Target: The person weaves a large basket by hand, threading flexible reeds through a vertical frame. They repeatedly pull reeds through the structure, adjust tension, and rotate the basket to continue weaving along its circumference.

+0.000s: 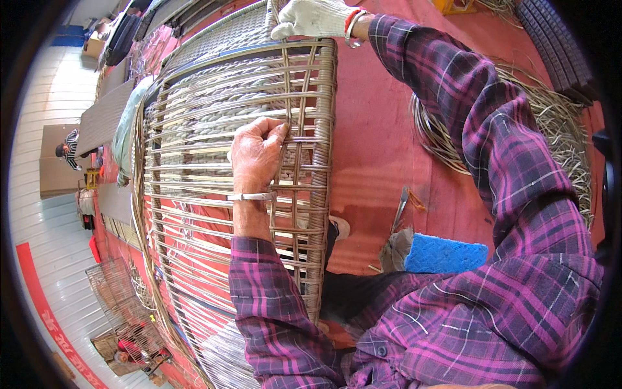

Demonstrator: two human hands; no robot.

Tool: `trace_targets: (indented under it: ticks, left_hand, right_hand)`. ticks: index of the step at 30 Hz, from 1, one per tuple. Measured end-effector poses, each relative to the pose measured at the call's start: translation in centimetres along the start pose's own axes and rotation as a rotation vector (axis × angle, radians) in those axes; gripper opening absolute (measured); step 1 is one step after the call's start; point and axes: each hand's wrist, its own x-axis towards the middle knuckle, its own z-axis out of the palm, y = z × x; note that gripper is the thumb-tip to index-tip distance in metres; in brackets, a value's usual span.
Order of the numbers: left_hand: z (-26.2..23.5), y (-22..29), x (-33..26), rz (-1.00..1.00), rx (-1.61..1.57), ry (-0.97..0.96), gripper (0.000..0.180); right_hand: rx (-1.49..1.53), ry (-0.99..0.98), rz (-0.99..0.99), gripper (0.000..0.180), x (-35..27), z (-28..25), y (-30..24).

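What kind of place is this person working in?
Probably a wicker-weaving workshop: the left hand is at a partly woven wicker frame, and a big bundle of loose weaving strands lies on the red floor.

On the red floor [372, 123], well in from its wall-side edge, a blue pad [447, 253] touches a grey-brown piece [396, 251], and just beside them lies a slim metal tool [400, 206], while a dark ribbed stack [558, 48] stands farther off to the right. Toward the floor's edge by the white wall [52, 227], a co-worker in a striped top [73, 148] is between a large brown board [55, 181] and a flat grey panel [105, 117]. A wire mesh rack [113, 292] stands near that same edge, and a red banner [55, 330] with pale lettering runs along the wall.
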Motion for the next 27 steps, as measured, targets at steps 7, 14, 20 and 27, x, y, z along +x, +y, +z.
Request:
trace_targets:
  ticks: [7, 14, 20, 27]
  left_hand:
    - [0.7, 1.3, -0.9, 0.015, 0.341, 0.050, 0.020]
    - [2.0, 1.8, -1.4, -0.066, 0.351, 0.213, 0.015]
    - [3.2, 2.3, -1.5, 0.075, 0.751, 0.395, 0.013]
    - [2.5, 2.0, -0.9, 0.136, 0.872, 0.388, 0.015]
  right_hand:
    - [-0.111, -0.148, 0.162, 0.043, -2.7, -1.6, -1.2]
    - [-0.017, -0.117, 0.253, 0.042, -7.3, 2.7, -0.2]
    - [-0.213, -0.027, 0.122, 0.034, -7.0, 3.1, -2.4]
    - [0.320, -0.131, 0.464, 0.036, -2.5, 1.7, -3.4]
